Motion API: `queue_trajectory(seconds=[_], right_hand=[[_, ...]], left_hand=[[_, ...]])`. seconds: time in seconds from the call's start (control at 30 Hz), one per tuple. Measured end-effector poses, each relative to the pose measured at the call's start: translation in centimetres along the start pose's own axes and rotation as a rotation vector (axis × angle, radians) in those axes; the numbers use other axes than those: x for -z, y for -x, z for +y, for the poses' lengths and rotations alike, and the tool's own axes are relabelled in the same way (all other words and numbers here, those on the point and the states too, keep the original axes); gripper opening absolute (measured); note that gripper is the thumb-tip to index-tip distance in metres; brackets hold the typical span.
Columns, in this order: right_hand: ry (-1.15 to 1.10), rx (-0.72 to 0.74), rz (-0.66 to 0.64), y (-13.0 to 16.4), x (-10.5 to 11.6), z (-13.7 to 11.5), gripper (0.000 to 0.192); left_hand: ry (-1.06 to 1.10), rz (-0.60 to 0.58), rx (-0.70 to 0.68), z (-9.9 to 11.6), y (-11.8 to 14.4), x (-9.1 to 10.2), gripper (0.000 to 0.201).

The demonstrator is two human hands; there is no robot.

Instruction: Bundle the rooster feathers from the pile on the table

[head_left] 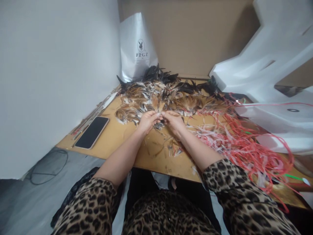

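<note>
My left hand (148, 121) and my right hand (174, 121) meet over the table, thumbs and fingertips pinched together. Small tan-brown feathers (160, 106) stick up from between the fingertips, their lower ends hidden by the fingers. Both hands appear to grip them. Just beyond lies a wide heap of loose brown, white and black feathers (139, 93), darkest at the back. Feather scraps (160, 148) are scattered on the table between my forearms.
A phone (92, 132) lies on the yellowish table (122, 140) at left. Tangled red and pink strings (244, 147) cover the right side. Behind the feathers stands a white bag (137, 49). White plastic sheeting (264, 62) rises at right, and a white wall (58, 65) borders the left.
</note>
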State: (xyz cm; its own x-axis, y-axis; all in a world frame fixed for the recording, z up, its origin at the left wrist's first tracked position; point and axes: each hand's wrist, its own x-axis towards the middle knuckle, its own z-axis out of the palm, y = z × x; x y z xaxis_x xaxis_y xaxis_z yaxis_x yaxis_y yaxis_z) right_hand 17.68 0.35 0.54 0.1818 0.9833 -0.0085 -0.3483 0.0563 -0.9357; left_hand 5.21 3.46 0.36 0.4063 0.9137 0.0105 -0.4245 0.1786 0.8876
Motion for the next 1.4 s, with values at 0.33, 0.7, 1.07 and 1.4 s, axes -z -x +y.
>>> queue_trajectory(seconds=[0.33, 0.7, 1.07, 1.4], right_hand=[[-0.165, -0.027, 0.022, -0.2, 0.0, -1.0, 0.028], [-0.068, 0.03, 0.025, -0.2, 0.1, -0.6, 0.025], [-0.159, -0.005, 0.041, -0.3, 0.1, -0.8, 0.023], [-0.271, 0.009, -0.094, 0.1, 0.9, -2.3, 0.019]], left_hand=[[0.096, -0.027, 0.079, -0.4, -0.3, 0.8, 0.014], [0.001, -0.032, 0.144, -0.4, -0.1, 0.5, 0.015], [-0.083, -0.064, 0.148, -0.5, -0.1, 0.7, 0.017], [0.278, 0.023, 0.173, 0.0, -0.5, 1.5, 0.005]])
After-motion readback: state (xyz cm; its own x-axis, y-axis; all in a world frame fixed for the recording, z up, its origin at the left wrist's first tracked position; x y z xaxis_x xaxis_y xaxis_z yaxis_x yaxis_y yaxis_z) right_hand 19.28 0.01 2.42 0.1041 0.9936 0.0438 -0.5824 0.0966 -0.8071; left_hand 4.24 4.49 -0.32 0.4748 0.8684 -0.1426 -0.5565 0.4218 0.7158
